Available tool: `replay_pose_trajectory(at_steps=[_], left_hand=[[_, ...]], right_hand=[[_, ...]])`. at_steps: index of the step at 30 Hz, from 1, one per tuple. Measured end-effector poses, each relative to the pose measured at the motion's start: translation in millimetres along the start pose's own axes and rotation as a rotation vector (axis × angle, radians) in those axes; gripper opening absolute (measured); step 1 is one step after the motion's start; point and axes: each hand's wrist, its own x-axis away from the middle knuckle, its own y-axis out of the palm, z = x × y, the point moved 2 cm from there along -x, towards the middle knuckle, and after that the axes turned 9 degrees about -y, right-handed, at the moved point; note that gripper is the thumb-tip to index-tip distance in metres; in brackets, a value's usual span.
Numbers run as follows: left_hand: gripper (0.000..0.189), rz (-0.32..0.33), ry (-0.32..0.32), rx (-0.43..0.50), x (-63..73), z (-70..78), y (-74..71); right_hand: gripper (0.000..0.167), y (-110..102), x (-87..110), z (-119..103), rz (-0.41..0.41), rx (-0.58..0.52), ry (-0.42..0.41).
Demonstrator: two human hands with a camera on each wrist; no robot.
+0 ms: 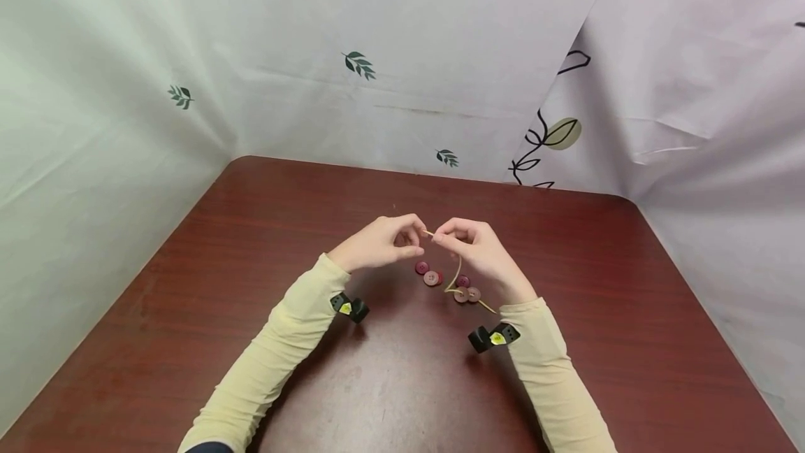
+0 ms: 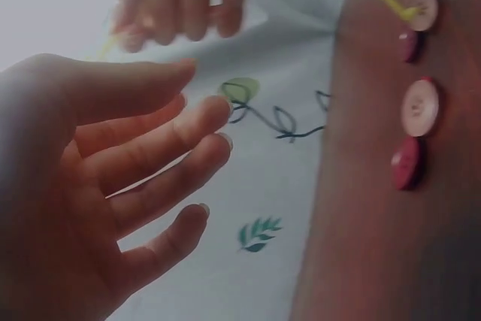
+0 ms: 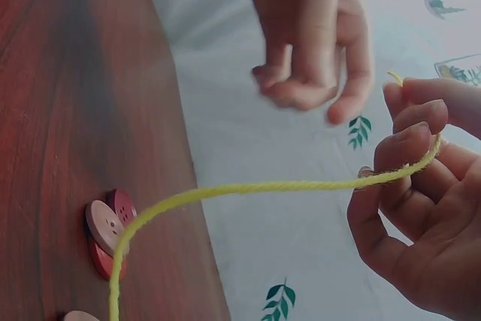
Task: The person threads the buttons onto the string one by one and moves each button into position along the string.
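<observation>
My right hand (image 1: 476, 249) pinches a yellow cord (image 3: 263, 186) between thumb and finger, a short tip of it poking out beyond them. From there the cord drops to the table and meets a pinkish-brown button (image 2: 421, 7), seemingly through its hole. Facing it, my left hand (image 1: 379, 240) hovers close to the cord's tip, its fingers (image 2: 154, 186) loosely bent and apart with nothing between them. Beneath the hands lie a light pink button (image 1: 430, 278), a dark red button (image 1: 422, 268) and a bright red button (image 3: 104, 259) partly covered by the pink one.
Another dark red button (image 1: 463, 280) and a second brownish button (image 1: 474, 294) lie by the corded one; a cord end (image 1: 487, 307) sticks out toward the right wrist. The dark red-brown table (image 1: 314, 194) meets a pale leaf-printed cloth (image 1: 283, 89) at its back edge.
</observation>
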Motion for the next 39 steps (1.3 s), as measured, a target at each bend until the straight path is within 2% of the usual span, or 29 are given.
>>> replay_pose_trajectory(at_steps=[5,11,18,23,28,34,39], left_hand=[[0.027,-0.065,-0.007,0.003,-4.7,-5.5,13.4],[0.032,-0.090,-0.011,-0.019,-9.0,-12.9,22.7],[0.035,-0.158,-0.009,-0.012,-10.5,-17.2,32.9],[0.034,-0.192,-0.006,-0.053,-11.0,-17.7,40.2],[0.032,-0.185,-0.004,-0.133,-12.2,-17.6,46.1],[0.038,-0.151,-0.037,-0.276,-12.4,-16.4,54.7],[0.041,-0.121,-0.064,-0.335,-12.6,-15.4,61.6]], right_hand=[[0.017,-2.2,0.6,-0.2,-0.015,0.007,-0.009],[0.015,-4.6,1.1,-0.5,-0.033,0.028,-0.024],[0.023,-6.0,0.9,-0.7,-0.056,0.045,-0.043],[0.019,-7.1,0.6,-1.5,-0.069,0.034,-0.053],[0.018,-7.6,0.3,-3.0,-0.078,0.042,-0.071],[0.017,-8.0,0.6,-3.2,-0.087,0.060,-0.084],[0.015,-7.8,1.0,-2.4,-0.083,0.059,-0.074]])
